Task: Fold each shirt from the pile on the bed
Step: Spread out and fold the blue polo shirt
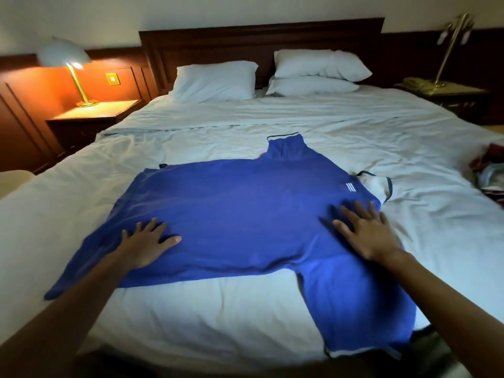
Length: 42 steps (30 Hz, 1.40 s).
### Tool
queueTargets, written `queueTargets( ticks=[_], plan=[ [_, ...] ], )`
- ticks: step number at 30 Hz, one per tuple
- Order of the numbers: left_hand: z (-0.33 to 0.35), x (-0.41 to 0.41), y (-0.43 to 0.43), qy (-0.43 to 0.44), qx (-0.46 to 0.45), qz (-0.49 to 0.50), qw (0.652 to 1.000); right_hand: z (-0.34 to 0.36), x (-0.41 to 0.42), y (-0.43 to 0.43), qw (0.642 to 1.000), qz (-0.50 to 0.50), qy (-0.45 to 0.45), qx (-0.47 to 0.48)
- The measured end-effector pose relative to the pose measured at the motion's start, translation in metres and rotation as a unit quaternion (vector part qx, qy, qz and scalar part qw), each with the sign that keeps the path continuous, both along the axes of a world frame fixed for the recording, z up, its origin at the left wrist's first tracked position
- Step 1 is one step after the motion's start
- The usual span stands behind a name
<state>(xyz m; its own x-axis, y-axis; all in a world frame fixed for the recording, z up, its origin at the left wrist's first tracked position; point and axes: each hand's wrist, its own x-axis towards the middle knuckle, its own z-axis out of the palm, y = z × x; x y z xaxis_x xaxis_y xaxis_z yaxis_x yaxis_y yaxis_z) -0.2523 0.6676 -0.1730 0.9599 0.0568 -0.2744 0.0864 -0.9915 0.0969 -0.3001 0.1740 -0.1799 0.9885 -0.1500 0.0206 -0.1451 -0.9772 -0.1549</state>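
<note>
While smoothing royal-blue short-sleeved knit shirt (245,203), spread sideways on white-sheeted bed (218,317) with white-lined collar (380,186) at right: sweep outward from centre, never inward. Left hand (147,244) flat near hem end, fingers (152,227) spread, pressing cloth. Right hand (368,236) flat near shoulder, likewise splayed, gripping nothing. Probably best to square near sleeve (354,309), draped toward bed edge, before first fold. Crumpled multicoloured clothing pile (488,173) well apart, far right.
</note>
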Motion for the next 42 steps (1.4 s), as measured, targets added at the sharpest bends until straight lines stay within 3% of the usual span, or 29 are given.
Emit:
queueTargets(
  ticks=[3, 5, 9, 13, 16, 18, 20, 22, 25, 27, 31, 34, 36, 39, 42],
  plan=[
    [0.000, -0.021, -0.034, -0.011, -0.135, -0.143, 0.980, 0.008, -0.026, 0.040, 0.987, 0.134, -0.034, 0.085],
    [0.004, -0.036, -0.055, 0.021, -0.181, -0.216, 0.959, 0.009, -0.046, 0.070, 0.979, 0.182, -0.026, 0.083],
    [0.014, -0.054, -0.082, 0.032, -0.074, -0.325, 0.942, 0.009, -0.058, 0.103, 0.969, 0.246, 0.015, -0.024],
    [0.019, -0.052, -0.068, -0.087, 0.028, -0.352, 0.932, 0.035, -0.045, 0.091, 0.965, 0.253, 0.011, -0.064],
    [0.033, -0.039, -0.035, -0.152, 0.003, -0.322, 0.934, 0.060, -0.028, 0.069, 0.961, 0.237, 0.134, -0.054],
    [0.043, -0.024, -0.005, -0.144, -0.027, -0.303, 0.942, 0.074, -0.007, 0.055, 0.947, 0.223, 0.210, -0.093],
    [0.047, 0.003, 0.034, -0.148, 0.003, -0.296, 0.943, 0.087, 0.016, 0.046, 0.929, 0.214, 0.261, -0.150],
    [0.052, 0.029, 0.067, -0.104, 0.061, -0.226, 0.967, 0.098, 0.041, 0.042, 0.917, 0.199, 0.281, -0.201],
    [0.066, 0.056, 0.085, -0.021, 0.147, -0.158, 0.976, 0.117, 0.075, 0.045, 0.912, 0.167, 0.265, -0.264],
    [0.083, 0.067, 0.080, -0.005, 0.142, -0.115, 0.983, 0.123, 0.102, 0.046, 0.935, 0.108, 0.229, -0.249],
    [0.096, 0.094, 0.092, -0.027, 0.130, -0.035, 0.991, 0.114, 0.149, 0.051, 0.967, 0.042, 0.046, -0.249],
    [0.083, 0.108, 0.108, -0.015, 0.076, 0.018, 0.997, 0.089, 0.165, 0.055, 0.992, 0.039, 0.013, -0.120],
    [0.067, 0.110, 0.109, -0.004, -0.008, 0.070, 0.997, 0.068, 0.165, 0.053, 0.999, 0.035, 0.003, -0.037],
    [0.043, 0.109, 0.111, -0.009, -0.183, 0.195, 0.964, 0.036, 0.154, 0.040, 0.999, 0.006, -0.010, 0.050],
    [0.027, 0.099, 0.110, -0.035, -0.222, 0.207, 0.952, 0.015, 0.134, 0.014, 0.991, -0.073, 0.018, 0.109]
  ],
)
